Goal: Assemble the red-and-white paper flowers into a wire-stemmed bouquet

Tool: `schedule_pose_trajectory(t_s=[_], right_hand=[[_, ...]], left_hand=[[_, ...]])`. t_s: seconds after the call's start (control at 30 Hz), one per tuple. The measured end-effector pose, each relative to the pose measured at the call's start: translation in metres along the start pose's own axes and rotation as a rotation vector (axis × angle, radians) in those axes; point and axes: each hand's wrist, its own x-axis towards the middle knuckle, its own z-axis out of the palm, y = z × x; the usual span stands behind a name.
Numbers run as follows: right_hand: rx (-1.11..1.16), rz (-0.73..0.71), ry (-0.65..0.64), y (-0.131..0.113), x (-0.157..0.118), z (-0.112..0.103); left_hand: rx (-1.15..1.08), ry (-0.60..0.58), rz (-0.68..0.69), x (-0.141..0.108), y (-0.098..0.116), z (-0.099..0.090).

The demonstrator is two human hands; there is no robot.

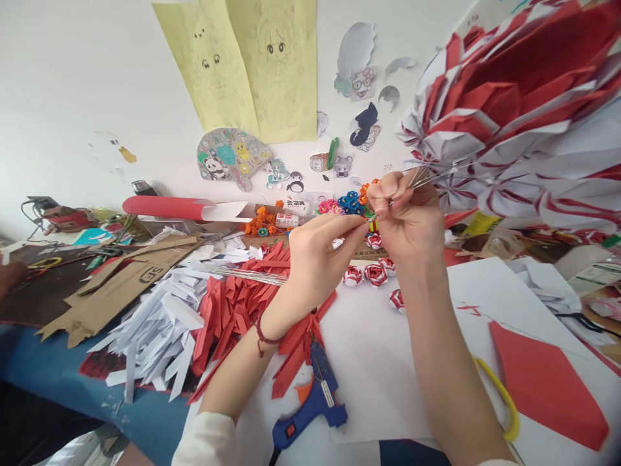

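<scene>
My right hand (410, 217) is raised, its fingers closed around several thin metal wires (429, 176). These wires run up to a large bunch of red and white folded paper flowers (504, 110) at the upper right. Just left of it, my left hand (323, 252) has thumb and fingertips pinched together near the right palm; what lies between them is too small to make out. Small red and white paper rosettes (375, 274) rest on white paper beneath the hands. A blue glue gun (310, 408) lies in front, below my left hand.
White paper strips (155, 330) and red paper strips (228, 317) are heaped at left, beside torn cardboard (116, 285). Yellow-handled scissors (507, 401) and a red paper piece (548, 382) lie at right. A red paper roll (165, 208) is at the back. Another person's hand (12, 278) shows far left.
</scene>
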Motion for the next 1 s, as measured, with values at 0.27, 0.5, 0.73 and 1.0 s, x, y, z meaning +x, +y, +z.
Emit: schedule_pose_trajectory(t_s=[0.27, 0.5, 0.73, 1.0], right_hand=[[-0.080, -0.006, 0.020, -0.003, -0.003, 0.004], [-0.165, 0.013, 0.073, 0.001, -0.006, 0.006], [-0.228, 0.029, 0.108, 0.001, -0.011, 0.011], [-0.324, 0.009, 0.134, -0.005, -0.012, 0.015]], left_hand=[[0.098, -0.066, 0.002, 0.002, -0.002, -0.004], [0.250, 0.020, 0.101, 0.001, -0.006, 0.000], [0.184, -0.006, 0.056, 0.002, -0.008, -0.004], [0.023, 0.020, 0.049, 0.005, -0.013, -0.005]])
